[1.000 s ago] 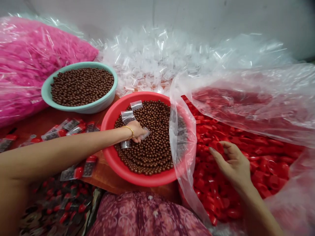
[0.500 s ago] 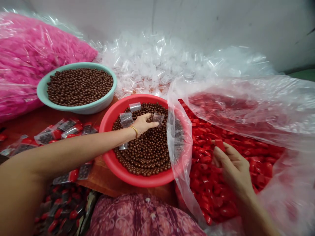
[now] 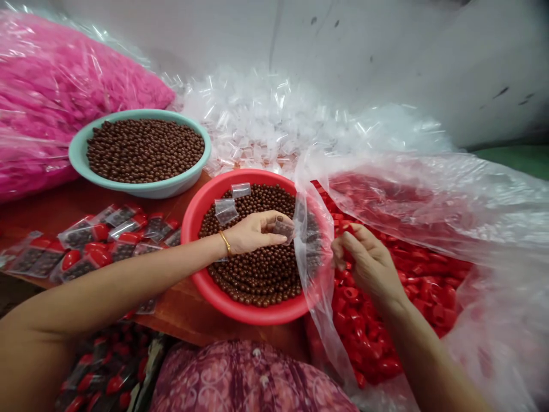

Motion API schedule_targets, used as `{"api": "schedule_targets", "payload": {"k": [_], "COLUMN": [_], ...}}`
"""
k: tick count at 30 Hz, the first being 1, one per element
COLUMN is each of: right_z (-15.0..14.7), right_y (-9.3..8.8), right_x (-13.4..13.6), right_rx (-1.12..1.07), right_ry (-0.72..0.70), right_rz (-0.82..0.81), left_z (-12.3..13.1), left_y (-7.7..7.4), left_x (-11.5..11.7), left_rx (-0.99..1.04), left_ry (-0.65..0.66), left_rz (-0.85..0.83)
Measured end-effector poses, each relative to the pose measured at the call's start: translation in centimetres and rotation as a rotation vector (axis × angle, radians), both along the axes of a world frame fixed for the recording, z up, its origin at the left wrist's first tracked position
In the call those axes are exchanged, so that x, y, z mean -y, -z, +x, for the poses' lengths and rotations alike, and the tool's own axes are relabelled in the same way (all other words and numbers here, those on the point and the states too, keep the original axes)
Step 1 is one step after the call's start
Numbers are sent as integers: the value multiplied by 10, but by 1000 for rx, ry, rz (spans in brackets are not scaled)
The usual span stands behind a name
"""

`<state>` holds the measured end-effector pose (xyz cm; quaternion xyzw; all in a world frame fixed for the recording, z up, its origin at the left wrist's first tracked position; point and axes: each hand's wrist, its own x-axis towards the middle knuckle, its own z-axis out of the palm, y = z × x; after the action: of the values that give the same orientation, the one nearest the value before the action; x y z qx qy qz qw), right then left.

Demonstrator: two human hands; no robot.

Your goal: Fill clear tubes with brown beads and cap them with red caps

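My left hand (image 3: 257, 232) is closed around a small clear plastic container (image 3: 283, 229) with brown balls inside, held above the red basin (image 3: 193, 286). Brown balls (image 3: 257, 280) fill much of that basin, and a few clear containers (image 3: 225, 210) lie on top of them. To the right, my right hand (image 3: 364, 254) pinches a red cap (image 3: 348, 230), largely covered by the fingers. It is over the near side of an open plastic bag, which holds many loose red caps (image 3: 369, 337). The two hands are apart, with the bag's clear edge (image 3: 305, 229) between them.
A pale green basin (image 3: 81, 163) of brown balls stands at the back left beside a bag of pink pieces (image 3: 64, 97). Clear containers (image 3: 253, 143) are heaped behind. Filled, red-capped containers (image 3: 124, 246) lie on the left, with more (image 3: 107, 372) below the table edge.
My left hand has lifted the container slightly and moved it right, turning it more upright. My right hand has carried the red cap left, toward the red basin. The view has shifted slightly.
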<state>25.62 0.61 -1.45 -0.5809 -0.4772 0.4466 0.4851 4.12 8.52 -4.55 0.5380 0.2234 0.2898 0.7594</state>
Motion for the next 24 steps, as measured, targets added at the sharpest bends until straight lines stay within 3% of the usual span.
{"api": "schedule_targets", "payload": {"k": [6,14,24], "right_z": [-22,-36,-42], "right_y": [-3,0,15], "right_x": [-19,-33,-27], "right_rx": [55,557,687], "right_ry": [-131,-267,-308], "right_rz": [99,315,554], "left_z": [2,2,2], "left_y": [1,-3,-1], "left_x": [-3,-1,3], "left_rx": [-83,-208,-436], "left_ry": [-46,-68,-164], "left_rz": [222,411,547]}}
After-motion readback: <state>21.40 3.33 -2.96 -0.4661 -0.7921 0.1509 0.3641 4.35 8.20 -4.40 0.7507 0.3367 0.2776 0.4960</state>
